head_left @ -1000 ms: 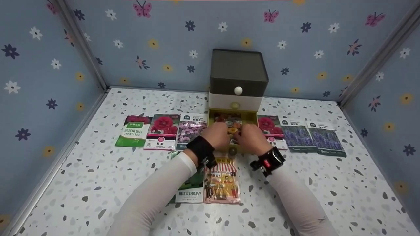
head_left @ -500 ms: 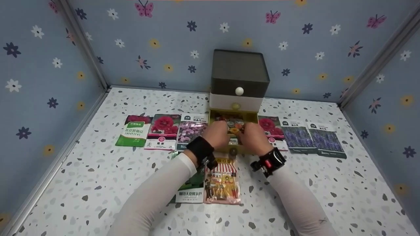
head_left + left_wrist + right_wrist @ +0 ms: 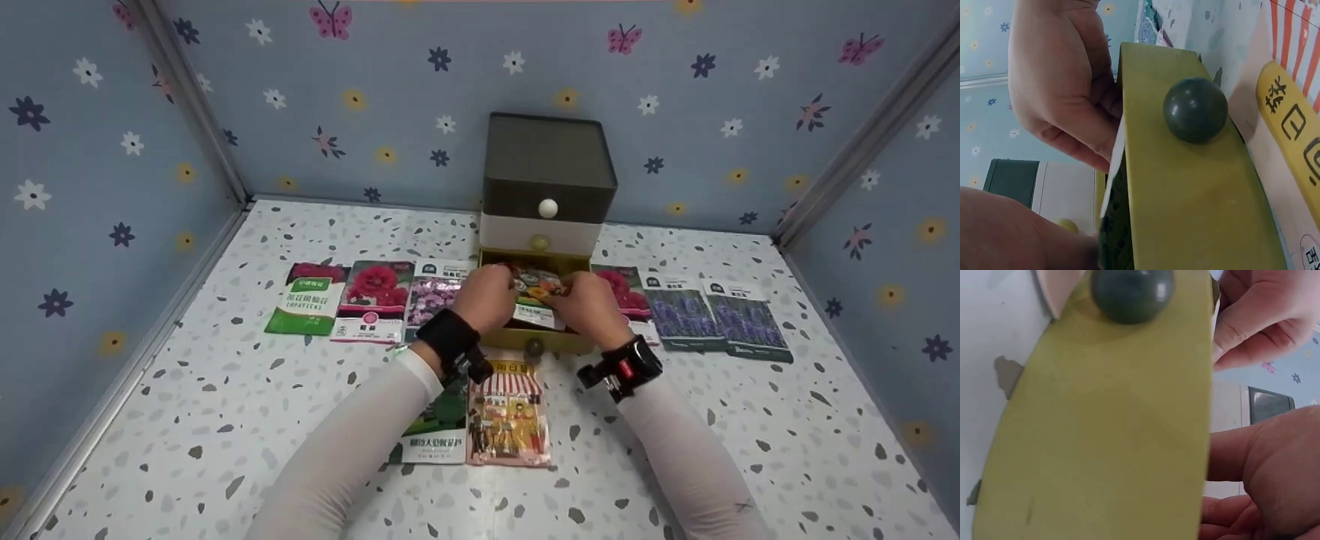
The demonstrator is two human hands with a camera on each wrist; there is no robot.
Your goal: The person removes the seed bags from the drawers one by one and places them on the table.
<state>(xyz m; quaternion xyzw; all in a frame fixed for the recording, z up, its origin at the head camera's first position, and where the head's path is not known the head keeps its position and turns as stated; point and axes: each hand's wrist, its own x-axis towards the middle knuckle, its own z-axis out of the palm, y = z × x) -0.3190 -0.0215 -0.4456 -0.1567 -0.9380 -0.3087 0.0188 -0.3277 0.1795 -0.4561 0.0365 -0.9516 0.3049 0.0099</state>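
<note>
A small drawer unit has its bottom olive-yellow drawer (image 3: 504, 340) pulled out. Inside lies a seed packet (image 3: 537, 313) with a flower picture and a white lower band, tilted over the drawer's contents. My left hand (image 3: 486, 297) reaches over the drawer's left side and pinches the packet's left edge. At the other side, my right hand (image 3: 594, 307) pinches the packet's right edge between thumb and fingers. In the left wrist view, the packet's pale edge (image 3: 1116, 163) stands just behind the drawer front. Most fingertips are hidden behind that front or the hands.
The grey-topped drawer unit (image 3: 549, 154) stands against the patterned wall. Left of it lie several seed packets, including a red-flowered one (image 3: 369, 300); lavender packets (image 3: 686, 311) lie to the right. In front are a striped-awning packet (image 3: 510, 420) and a green-and-white one (image 3: 435, 442).
My hands have moved apart, the left one leftward and slightly back, the right one rightward. The packet between them is turned at a slant, and its white lower band shows more.
</note>
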